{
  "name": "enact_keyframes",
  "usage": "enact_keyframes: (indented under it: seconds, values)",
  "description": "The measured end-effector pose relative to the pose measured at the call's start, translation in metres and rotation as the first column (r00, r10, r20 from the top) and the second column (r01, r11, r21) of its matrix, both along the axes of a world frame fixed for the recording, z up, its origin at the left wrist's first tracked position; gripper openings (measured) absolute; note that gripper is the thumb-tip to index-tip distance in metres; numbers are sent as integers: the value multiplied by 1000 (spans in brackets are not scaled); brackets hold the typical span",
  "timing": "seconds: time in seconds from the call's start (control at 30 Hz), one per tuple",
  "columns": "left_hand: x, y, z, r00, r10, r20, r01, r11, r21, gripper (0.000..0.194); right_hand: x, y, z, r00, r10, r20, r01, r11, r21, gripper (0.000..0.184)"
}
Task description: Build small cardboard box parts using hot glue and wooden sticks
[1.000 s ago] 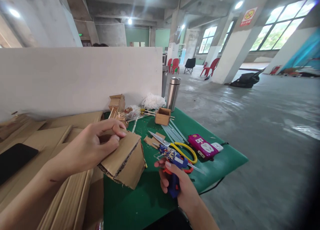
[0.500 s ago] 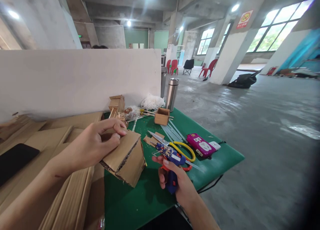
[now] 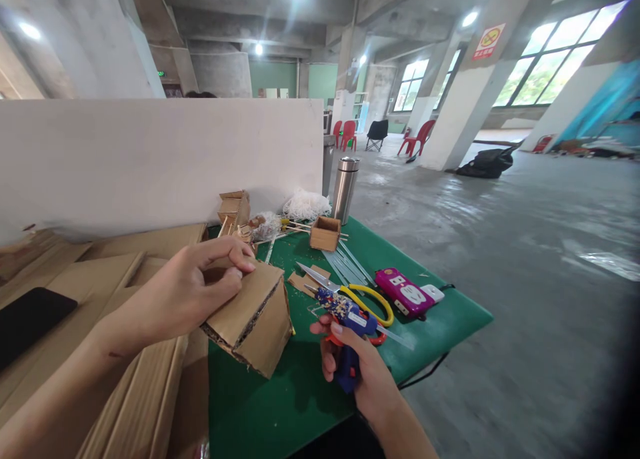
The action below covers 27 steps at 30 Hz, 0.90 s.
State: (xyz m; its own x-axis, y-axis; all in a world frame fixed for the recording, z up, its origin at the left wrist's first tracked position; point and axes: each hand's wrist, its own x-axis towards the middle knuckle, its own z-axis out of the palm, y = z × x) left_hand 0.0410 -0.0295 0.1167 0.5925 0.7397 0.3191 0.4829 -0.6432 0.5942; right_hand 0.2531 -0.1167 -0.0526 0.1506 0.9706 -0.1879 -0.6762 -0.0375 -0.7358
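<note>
My left hand [image 3: 207,279] grips a brown cardboard box [image 3: 265,329] by its upper edge, thumb and fingers bent over the rim. The box is tilted, and a dark gap shows along one seam. In my right hand [image 3: 357,359] is a blue hot glue gun [image 3: 349,312], held by its handle with the nozzle pointing up and left. Dried glue bits coat its front, and a clear glue stick [image 3: 397,338] juts from the back. Beneath the gun lie scissors [image 3: 365,296] with yellow and red handles. Box and gun are apart.
A purple power strip [image 3: 405,292] sits at the green table's [image 3: 310,416] right. Farther back are glue sticks [image 3: 347,262], a small open cardboard box [image 3: 325,234], a steel flask [image 3: 345,191] and white string [image 3: 306,204]. Cardboard sheets [image 3: 115,272] and a black phone [image 3: 35,322] lie left.
The glue gun in my right hand has shifted slightly right and down. My left hand and the cardboard box have stayed almost still.
</note>
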Motion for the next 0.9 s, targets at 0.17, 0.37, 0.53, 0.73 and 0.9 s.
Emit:
enact_keyframes:
  seconds: [0.17,0.37,0.53,0.73,0.9]
  values:
    - [1,0,1,1000,-4,-13,4,1000,14,13,1,1,4,1000,-4,-15,4,1000,-29,33]
    - [-1,-1,1,1000,-8,-19,8,1000,2,15,1,3,4,1000,-25,-9,25,999,-20,35]
    - [-1,0,-1,1000,-9,-19,9,1000,12,13,0,3,2,999,-27,-26,26,999,-29,46]
    - [-1,-3,1,1000,9,-18,-9,1000,16,14,0,0,7,1000,26,-3,-26,999,-32,51]
    - [-1,-5,2,1000,4,-28,-4,1000,6,15,0,1,11,1000,16,17,-16,999,-42,51]
